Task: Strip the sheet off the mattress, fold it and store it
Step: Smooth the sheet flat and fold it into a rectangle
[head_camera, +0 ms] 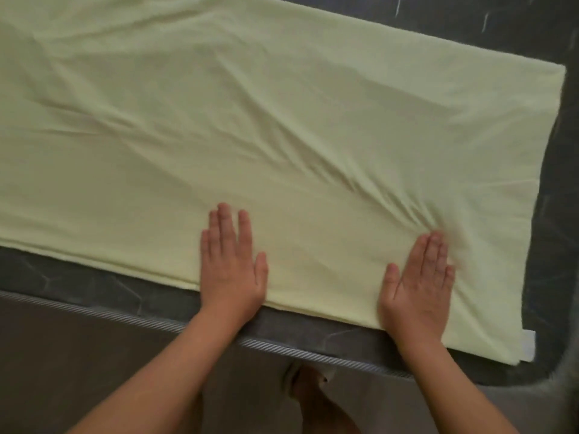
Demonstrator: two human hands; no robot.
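As fingers [230, 227] lie straight, pressing sheet [250, 120]

pale yellow sheet [250, 120], dark grey patterned mattress [94, 286]

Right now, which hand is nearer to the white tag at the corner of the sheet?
The right hand. It presses flat on the sheet a little left of the white tag. The left hand lies flat much farther left, near the middle of the near edge.
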